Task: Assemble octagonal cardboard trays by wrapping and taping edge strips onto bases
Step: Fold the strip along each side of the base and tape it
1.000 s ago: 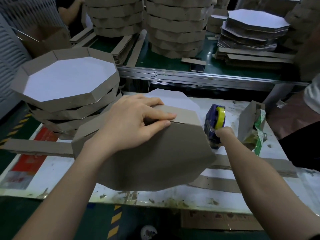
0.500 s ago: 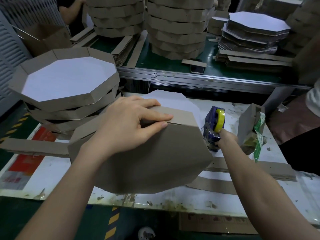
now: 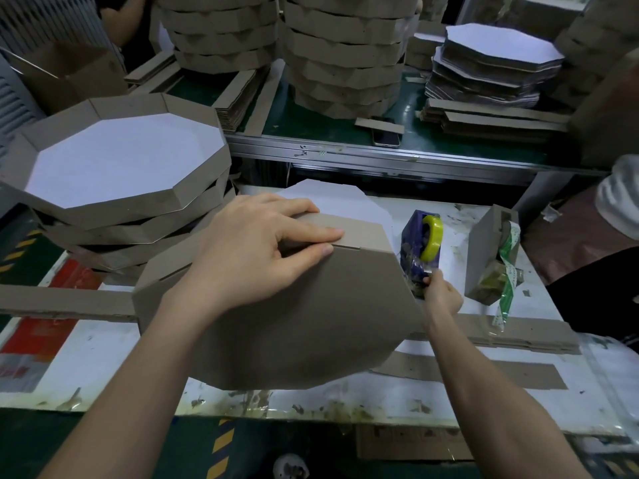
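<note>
Here, the work table (image 3: 103, 357) carries a stack of finished trays (image 3: 121, 160) at the left. The octagonal tray (image 3: 294, 323) stands tilted at the table's centre, brown underside toward the camera, with the edge strip (image 3: 356, 233) wrapped along its top. The left hand (image 3: 256, 257) curls over the upper rim, thumb and forefinger pressing the strip seam. The tape dispenser (image 3: 420, 243) stands just right of the tray. The right hand (image 3: 444, 293) pinches the clear tape (image 3: 418, 267) at the dispenser's lower front, fingers closed.
</note>
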Demonstrator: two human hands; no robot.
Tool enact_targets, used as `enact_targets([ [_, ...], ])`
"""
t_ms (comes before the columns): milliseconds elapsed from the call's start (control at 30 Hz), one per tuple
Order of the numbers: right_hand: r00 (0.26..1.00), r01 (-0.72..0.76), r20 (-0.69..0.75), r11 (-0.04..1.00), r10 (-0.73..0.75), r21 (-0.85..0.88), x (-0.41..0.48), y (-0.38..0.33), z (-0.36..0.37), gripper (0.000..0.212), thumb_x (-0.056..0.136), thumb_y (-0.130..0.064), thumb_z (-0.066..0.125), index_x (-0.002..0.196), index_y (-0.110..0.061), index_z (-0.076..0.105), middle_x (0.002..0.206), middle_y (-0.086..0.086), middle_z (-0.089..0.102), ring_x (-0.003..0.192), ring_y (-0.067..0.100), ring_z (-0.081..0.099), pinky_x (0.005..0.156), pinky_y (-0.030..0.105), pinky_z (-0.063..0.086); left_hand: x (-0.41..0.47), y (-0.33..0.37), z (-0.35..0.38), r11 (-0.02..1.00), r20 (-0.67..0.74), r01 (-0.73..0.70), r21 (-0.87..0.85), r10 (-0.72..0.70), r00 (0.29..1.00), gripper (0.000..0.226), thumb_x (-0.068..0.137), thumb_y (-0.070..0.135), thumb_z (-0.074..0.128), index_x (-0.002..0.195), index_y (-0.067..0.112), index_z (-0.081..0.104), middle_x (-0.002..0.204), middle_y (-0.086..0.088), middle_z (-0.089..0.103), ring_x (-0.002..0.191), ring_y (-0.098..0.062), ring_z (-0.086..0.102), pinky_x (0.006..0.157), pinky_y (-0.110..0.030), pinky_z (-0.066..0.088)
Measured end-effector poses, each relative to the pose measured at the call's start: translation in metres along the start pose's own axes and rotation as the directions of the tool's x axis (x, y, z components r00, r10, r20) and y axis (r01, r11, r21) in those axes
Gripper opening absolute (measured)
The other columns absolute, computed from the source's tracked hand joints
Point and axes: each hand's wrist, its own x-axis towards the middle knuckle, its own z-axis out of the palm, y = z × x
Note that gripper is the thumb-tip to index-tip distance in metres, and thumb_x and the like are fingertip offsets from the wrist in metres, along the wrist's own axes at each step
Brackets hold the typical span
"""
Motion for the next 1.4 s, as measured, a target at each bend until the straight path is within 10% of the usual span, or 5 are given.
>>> enact_targets([
  [167,0.996,0.09,-0.004,0.996,-0.09,-0.016,0.001,0.022,-0.005,0.032,0.091,-0.028,0.069,0.075,-0.001,0.064,0.071,0.008,0.058,0.066,0.018,0.049,0.053,0.018,0.041,0.001,0.0,0.0,1.0,0.01,-0.015,0.003,0.015,1.0,0.025,0.088,0.052,0.053,0.109,0.051,0.068,0.115,0.017,0.067,0.101,-0.01,0.059,0.083,-0.036,0.045],
  [400,0.988,0.152,0.002,0.984,-0.153,-0.095,0.019,0.033,-0.009,0.023,0.094,-0.02,0.067,0.087,0.002,0.069,0.122,0.01,0.068,0.103,0.025,0.063,0.086,0.023,0.044,-0.003,-0.002,0.0,1.0,-0.011,0.001,0.002,-0.001,1.0,0.024,0.087,0.05,0.057,0.108,0.05,0.068,0.115,0.016,0.068,0.101,-0.011,0.06,0.083,-0.037,0.047],
  [667,0.982,0.19,0.046,0.968,-0.185,-0.164,0.039,0.035,-0.016,0.018,0.095,-0.016,0.065,0.088,0.001,0.07,0.114,0.019,0.071,0.1,0.03,0.066,0.096,0.033,0.051,-0.011,-0.002,-0.003,1.0,-0.024,-0.005,0.0,0.005,1.0,0.025,0.088,0.05,0.056,0.109,0.047,0.069,0.118,0.012,0.067,0.106,-0.015,0.06,0.086,-0.042,0.048],
  [1400,0.962,0.267,0.087,0.838,-0.258,-0.476,0.054,0.014,-0.017,0.022,0.095,-0.01,0.062,0.089,0.011,0.069,0.086,0.022,0.065,0.083,0.034,0.06,0.088,0.043,0.052,-0.049,-0.025,-0.023,0.991,-0.061,0.122,-0.064,-0.125,0.99,0.027,0.086,0.045,0.059,0.113,0.045,0.066,0.125,0.009,0.064,0.115,-0.014,0.057,0.095,-0.037,0.042],
])
